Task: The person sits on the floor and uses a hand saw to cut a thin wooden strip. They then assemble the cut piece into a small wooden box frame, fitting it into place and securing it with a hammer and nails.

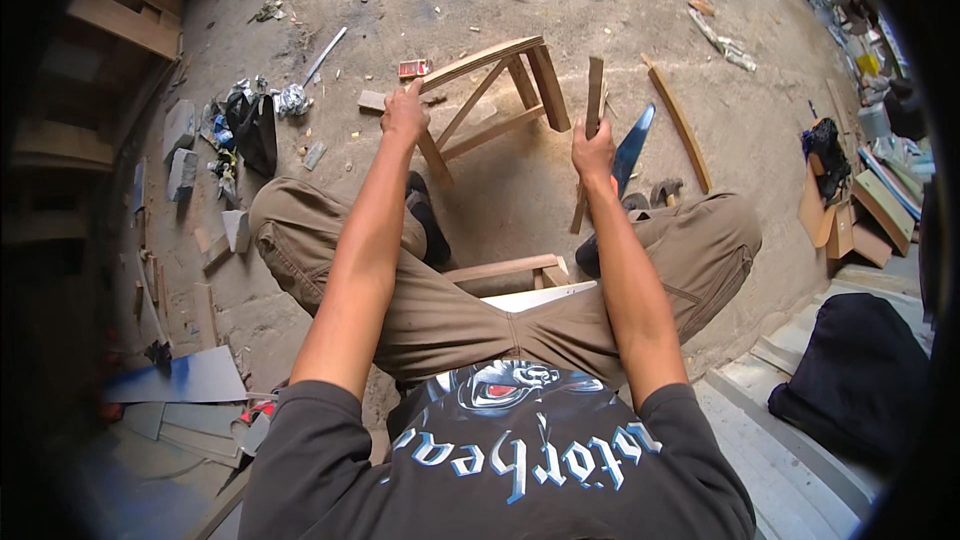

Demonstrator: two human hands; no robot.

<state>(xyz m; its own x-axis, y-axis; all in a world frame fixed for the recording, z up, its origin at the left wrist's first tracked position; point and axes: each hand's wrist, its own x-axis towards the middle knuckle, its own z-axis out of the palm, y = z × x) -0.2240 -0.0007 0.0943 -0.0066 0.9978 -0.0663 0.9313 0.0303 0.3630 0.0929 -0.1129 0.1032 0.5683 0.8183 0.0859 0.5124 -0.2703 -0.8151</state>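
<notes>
My left hand (405, 114) is closed around the near left corner of a small wooden frame (483, 58), which has legs, a lower rail and a diagonal brace. The frame stands tilted on the floor in front of my feet. In my right hand (594, 150) is a narrow wooden strip (595, 90), held roughly upright, with its lower end showing below my fist. Just right of that hand lies a handsaw (632, 145) with a blue blade; my wrist partly covers its handle. A hammer (666, 191) rests by my right knee.
A long wooden stick (680, 125) lies on the right. Beyond my left hand is a small red box (413, 68). Concrete blocks (182, 173) and a black bag (252, 128) sit at left. Between my legs is another wooden piece (500, 268); black cloth (850, 370) lies at lower right.
</notes>
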